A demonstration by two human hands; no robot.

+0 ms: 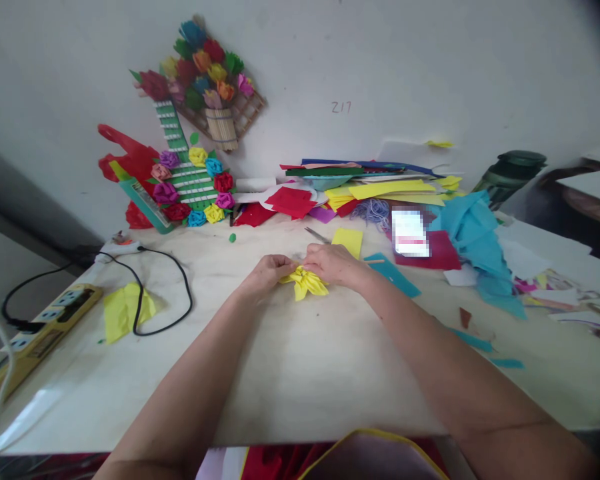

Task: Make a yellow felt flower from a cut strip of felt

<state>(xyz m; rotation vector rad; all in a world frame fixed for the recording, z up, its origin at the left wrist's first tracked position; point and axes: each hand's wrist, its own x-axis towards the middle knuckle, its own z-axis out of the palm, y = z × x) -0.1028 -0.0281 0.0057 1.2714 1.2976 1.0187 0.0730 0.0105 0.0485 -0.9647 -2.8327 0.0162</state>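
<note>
A yellow paper flower with gathered, spread petals is held between my two hands, just above the middle of the table. My left hand pinches its left side, thumb and fingers together. On the flower's upper right, my right hand closes with bent fingers; its fingertips are partly hidden. Behind the right hand lie the pointed blades of scissors and a yellow paper piece. A thin wooden stick shows to the right of that hand, over a blue paper sheet.
A power strip, black cable and crumpled yellow paper lie left. Behind stand a green glue bottle, a flower-trimmed guitar shape and stacked coloured paper. A lit phone and blue crepe paper are right.
</note>
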